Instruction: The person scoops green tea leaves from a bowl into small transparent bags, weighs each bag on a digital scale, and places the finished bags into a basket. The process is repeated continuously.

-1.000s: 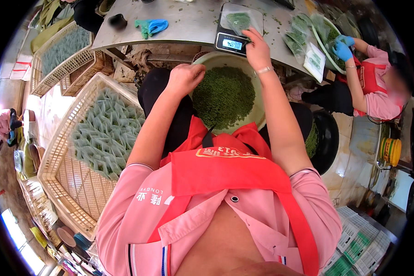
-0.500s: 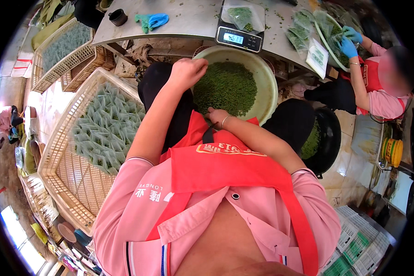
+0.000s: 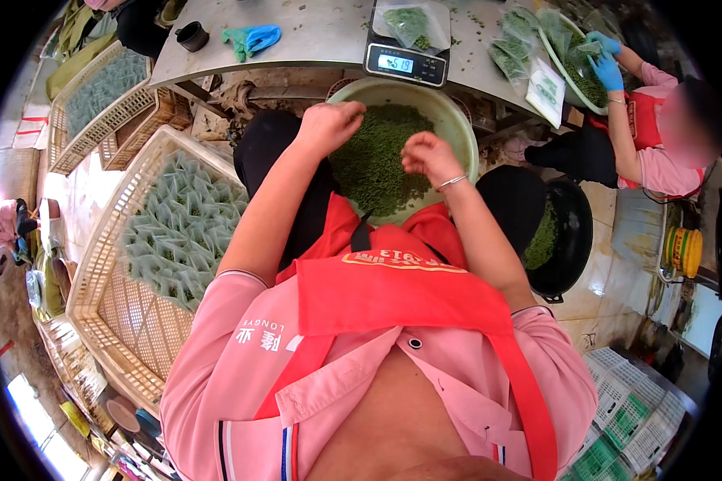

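Note:
A wide pale basin (image 3: 462, 120) stands between my knees, with a heap of small green peppercorn-like berries (image 3: 377, 152) in it. Over its left rim is my left hand (image 3: 331, 128), its fingers curled and pressed together; whatever they may hold is hidden. My right hand (image 3: 431, 158) hovers above the right side of the heap, fingers bent in toward the thumb, and I cannot make out anything in them. Just beyond the basin, at the table's edge, a digital scale (image 3: 405, 64) carries a clear bag of green berries (image 3: 409, 28).
To my left, a cream plastic crate (image 3: 128, 337) holds many filled clear bags (image 3: 186, 224); another crate (image 3: 96, 132) lies behind it. Blue-green gloves (image 3: 251, 40) and a dark cup (image 3: 192, 36) rest on the metal table (image 3: 321, 32). A black tub (image 3: 573, 240) and a blue-gloved co-worker (image 3: 650, 136) are at right.
My right hand has lifted from the basin's near edge and moved up and right over the berries. My left hand stays near the left rim. The scale's display has changed.

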{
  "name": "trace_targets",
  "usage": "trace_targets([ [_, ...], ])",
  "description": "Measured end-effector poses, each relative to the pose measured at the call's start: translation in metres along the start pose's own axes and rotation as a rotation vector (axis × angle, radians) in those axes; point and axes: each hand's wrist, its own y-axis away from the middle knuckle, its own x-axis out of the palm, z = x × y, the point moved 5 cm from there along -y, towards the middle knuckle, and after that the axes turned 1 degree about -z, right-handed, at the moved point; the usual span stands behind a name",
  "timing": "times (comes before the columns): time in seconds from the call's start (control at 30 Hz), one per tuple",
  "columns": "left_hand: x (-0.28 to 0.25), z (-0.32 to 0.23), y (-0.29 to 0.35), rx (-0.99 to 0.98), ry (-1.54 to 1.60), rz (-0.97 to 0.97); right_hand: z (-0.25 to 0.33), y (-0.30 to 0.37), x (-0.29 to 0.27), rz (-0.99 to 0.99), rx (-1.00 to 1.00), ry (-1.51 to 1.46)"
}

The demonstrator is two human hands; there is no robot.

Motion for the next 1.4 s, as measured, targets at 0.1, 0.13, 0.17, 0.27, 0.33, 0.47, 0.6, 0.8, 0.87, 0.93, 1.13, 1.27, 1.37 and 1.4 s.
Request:
trace_targets([
  [0.1, 0.003, -0.002, -0.001, -0.009, -0.014, 0.038, 0.058, -0.017, 0.003, -0.021, -0.174, -0.120],
  [0.13, 0.003, -0.003, -0.002, -0.006, -0.024, 0.050, 0.078, -0.027, 0.004, -0.012, -0.273, -0.180],
  [0.17, 0.003, -0.003, -0.002, -0.008, -0.023, 0.062, 0.097, -0.041, 0.006, -0.051, -0.323, -0.261],
  [0.27, 0.004, -0.002, 0.000, -0.010, -0.013, 0.077, 0.133, -0.052, 0.017, -0.110, -0.424, -0.387],
  [0.33, 0.002, -0.001, 0.002, -0.014, -0.006, 0.056, 0.135, -0.053, 0.019, -0.183, -0.420, -0.290],
  [0.47, 0.000, -0.003, -0.002, 0.074, 0.053, -0.069, 0.107, -0.044, 0.002, -0.431, -0.386, 0.292],
  [0.6, 0.007, -0.010, -0.022, 0.002, 0.112, -0.055, 0.109, -0.049, 0.008, -0.538, -0.549, 1.010],
  [0.8, 0.018, -0.002, -0.042, -0.027, 0.116, -0.080, 0.108, -0.052, 0.009, -0.438, -0.525, 1.033],
  [0.87, 0.022, -0.004, -0.045, 0.033, 0.058, -0.081, 0.127, -0.042, 0.016, -0.425, -0.509, 0.731],
  [0.93, 0.025, -0.011, -0.049, 0.060, -0.008, -0.060, 0.146, -0.046, 0.020, -0.417, -0.645, 0.408],
  [1.13, 0.029, -0.014, -0.052, 0.095, -0.055, -0.049, 0.125, -0.033, 0.001, -0.413, -0.546, 0.318],
  [1.27, 0.033, -0.014, -0.047, 0.180, -0.030, -0.068, 0.068, -0.034, 0.005, -0.251, -0.199, 0.146],
  [1.37, 0.034, -0.016, -0.044, 0.208, -0.053, -0.072, 0.050, -0.045, 0.016, -0.177, -0.133, -0.037],
  [1.4, 0.034, -0.015, -0.043, 0.209, -0.069, -0.071, 0.046, -0.052, 0.020, -0.165, -0.124, -0.092],
])
